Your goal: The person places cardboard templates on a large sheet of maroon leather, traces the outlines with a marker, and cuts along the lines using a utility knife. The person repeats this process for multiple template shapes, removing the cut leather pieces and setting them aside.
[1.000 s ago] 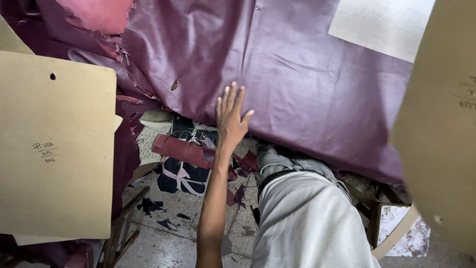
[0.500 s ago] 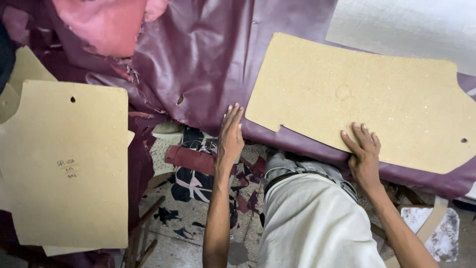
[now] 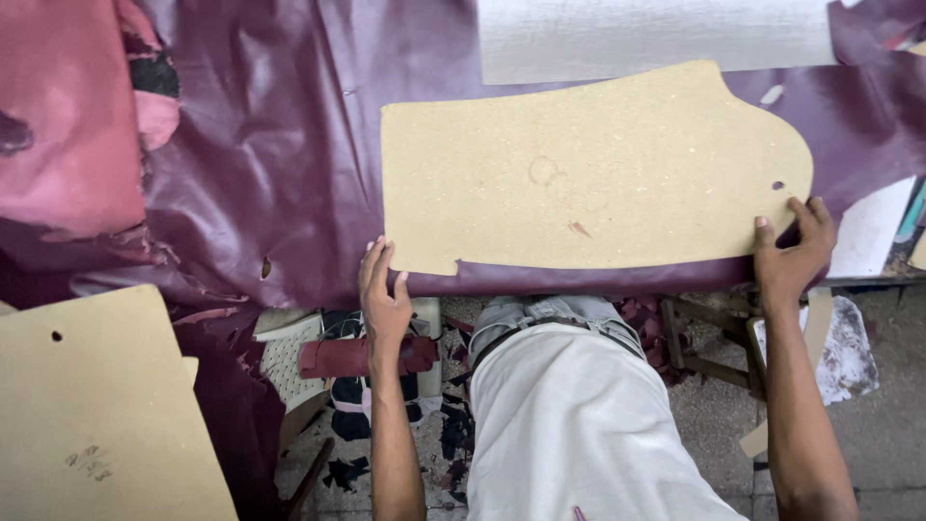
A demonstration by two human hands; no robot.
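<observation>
**stitchbench:** Cardboard, tan and speckled, cut into a big curved pattern piece, is lying flat on a sheet of dark purple leather that covers the table. One small round hole sits near its right end.

**hidehobby:** What are the hands doing?

**stitchbench:** Left hand is open and flat, fingers together, resting on the leather at the pattern's lower left corner, fingertips right against the card edge. Right hand is at the lower right corner, fingers curled onto the card's edge just below that hole, thumb on top. Can't tell whether it's actually pinching the card or only pressing on it.

**hidehobby:** Anything else around?

**stitchbench:** Second tan cardboard pattern with a punched hole at bottom left, well apart from the first, with some scribbled marks on it. Pinkish-red leather hide at top left, overlapping the purple. Pale grey sheet along the top edge, just above the pattern. Under the table edge there's a rolled dark red piece of leather and dark scraps on the floor. Person's in a light shirt.
</observation>
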